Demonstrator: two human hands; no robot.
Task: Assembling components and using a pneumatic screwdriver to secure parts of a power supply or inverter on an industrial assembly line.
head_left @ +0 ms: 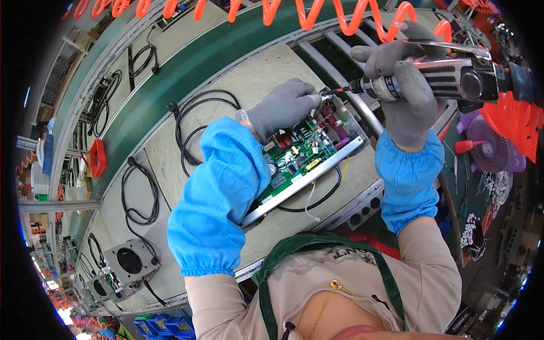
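Note:
My right hand (411, 105), in a grey glove, is wrapped round a power screwdriver (467, 79) held sideways. Its bit points left and reaches the far corner of an open metal chassis (309, 180). Inside the chassis lies a green circuit board (294, 156) with several coils, wires and connectors. My left hand (283, 107), also gloved, leans over the board's far edge. The left fingertips are pressed together at that corner, close beside the bit tip; what they pinch is too small to make out. Blue sleeves cover both forearms.
Black cables (180, 122) lie coiled on the bench left of the chassis. Metal rollers (334, 65) run behind it. An orange coiled hose (306, 20) hangs across the top. A purple fan (487, 141) stands at right, a grey fan unit (129, 258) at left.

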